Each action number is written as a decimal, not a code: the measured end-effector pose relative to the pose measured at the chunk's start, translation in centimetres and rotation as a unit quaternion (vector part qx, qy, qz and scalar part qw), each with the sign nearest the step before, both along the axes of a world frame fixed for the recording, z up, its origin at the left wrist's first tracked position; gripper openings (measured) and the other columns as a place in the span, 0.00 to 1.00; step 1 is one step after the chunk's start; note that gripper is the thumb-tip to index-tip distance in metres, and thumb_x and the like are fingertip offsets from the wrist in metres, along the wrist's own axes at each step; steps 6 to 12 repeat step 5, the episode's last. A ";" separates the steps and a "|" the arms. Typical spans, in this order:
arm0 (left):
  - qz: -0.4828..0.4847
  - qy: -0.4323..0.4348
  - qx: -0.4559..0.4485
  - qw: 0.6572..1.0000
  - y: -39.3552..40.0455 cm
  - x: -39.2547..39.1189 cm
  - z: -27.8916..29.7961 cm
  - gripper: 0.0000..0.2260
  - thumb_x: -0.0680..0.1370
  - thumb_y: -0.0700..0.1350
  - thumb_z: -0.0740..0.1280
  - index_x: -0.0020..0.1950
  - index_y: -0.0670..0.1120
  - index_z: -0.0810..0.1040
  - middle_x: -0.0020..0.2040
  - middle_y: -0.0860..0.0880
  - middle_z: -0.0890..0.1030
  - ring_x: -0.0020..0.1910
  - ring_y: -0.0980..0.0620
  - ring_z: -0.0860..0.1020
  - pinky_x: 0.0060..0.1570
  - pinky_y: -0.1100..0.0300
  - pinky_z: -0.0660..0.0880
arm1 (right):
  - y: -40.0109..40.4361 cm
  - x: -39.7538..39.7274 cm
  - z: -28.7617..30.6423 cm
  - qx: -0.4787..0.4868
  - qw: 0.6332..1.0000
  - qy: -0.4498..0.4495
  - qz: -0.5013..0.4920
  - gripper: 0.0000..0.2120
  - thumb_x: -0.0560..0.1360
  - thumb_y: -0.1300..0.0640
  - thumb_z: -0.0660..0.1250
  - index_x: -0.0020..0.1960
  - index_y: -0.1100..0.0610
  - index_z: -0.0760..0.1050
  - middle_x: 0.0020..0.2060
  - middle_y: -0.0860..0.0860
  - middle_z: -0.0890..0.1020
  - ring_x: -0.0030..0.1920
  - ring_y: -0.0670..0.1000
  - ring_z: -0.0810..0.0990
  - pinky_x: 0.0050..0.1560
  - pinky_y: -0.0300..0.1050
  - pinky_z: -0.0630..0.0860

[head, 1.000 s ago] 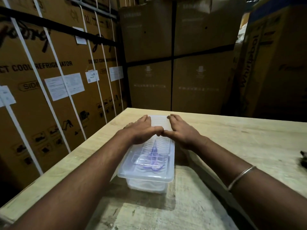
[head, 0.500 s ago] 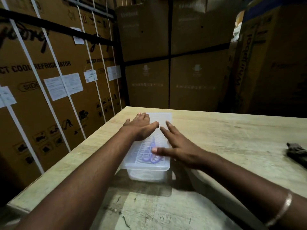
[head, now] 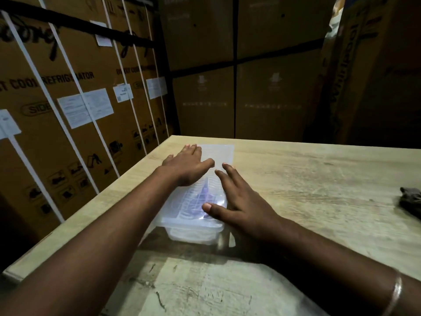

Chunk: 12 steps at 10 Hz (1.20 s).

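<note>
1 box (head: 224, 153) near the table (head: 319, 179) edge, left hand (head: 185, 167), right hand (head: 241, 201) rest on it, fingers (head: 229, 179) straight.

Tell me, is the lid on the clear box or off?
On. The lid lies flat over the box rim; the left hand rests on it.

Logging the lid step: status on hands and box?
Left hand flat on clear rectangular plastic lidded box, fingers straight. Right hand at its near right edge, fingers spread. Path clear; dark object far right on wooden table.
</note>
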<state>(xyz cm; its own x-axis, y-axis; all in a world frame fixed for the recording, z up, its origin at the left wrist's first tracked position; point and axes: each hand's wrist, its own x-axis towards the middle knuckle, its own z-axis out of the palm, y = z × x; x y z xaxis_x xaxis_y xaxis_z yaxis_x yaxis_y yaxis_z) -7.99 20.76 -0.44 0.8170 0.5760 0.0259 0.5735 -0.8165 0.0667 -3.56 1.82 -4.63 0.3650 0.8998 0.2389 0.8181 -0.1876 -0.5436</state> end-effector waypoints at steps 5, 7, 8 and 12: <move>0.011 0.078 0.058 0.995 -3.0 -0.9 3.0 0.23 0.80 0.58 0.55 0.72 0.49 0.69 0.68 0.47 0.71 0.65 0.45 0.72 0.57 0.48 0.69 | -3.5 3.9 4.3 -0.112 0.976 0.176 -0.067 0.29 0.77 0.46 0.65 0.75 0.53 0.64 0.72 0.53 0.70 0.71 0.52 0.69 0.70 0.45 0.66; 0.011 0.078 0.058 0.995 -3.0 -0.9 3.0 0.23 0.80 0.58 0.55 0.72 0.49 0.69 0.68 0.47 0.71 0.65 0.45 0.72 0.57 0.48 0.69 | -3.5 3.9 4.3 -0.112 0.976 0.176 -0.067 0.29 0.77 0.46 0.65 0.75 0.53 0.64 0.72 0.53 0.70 0.71 0.52 0.69 0.70 0.45 0.66; 0.011 0.078 0.058 0.995 -3.0 -0.9 3.0 0.23 0.80 0.58 0.55 0.72 0.49 0.69 0.68 0.47 0.71 0.65 0.45 0.72 0.57 0.48 0.69 | -3.5 3.9 4.3 -0.112 0.976 0.176 -0.067 0.29 0.77 0.46 0.65 0.75 0.53 0.64 0.72 0.53 0.70 0.71 0.52 0.69 0.70 0.45 0.66; 0.011 0.078 0.058 0.995 -3.0 -0.9 3.0 0.23 0.80 0.58 0.55 0.72 0.49 0.69 0.68 0.47 0.71 0.65 0.45 0.72 0.57 0.48 0.69 | -3.5 3.9 4.3 -0.112 0.976 0.176 -0.067 0.29 0.77 0.46 0.65 0.75 0.53 0.64 0.72 0.53 0.70 0.71 0.52 0.69 0.70 0.45 0.66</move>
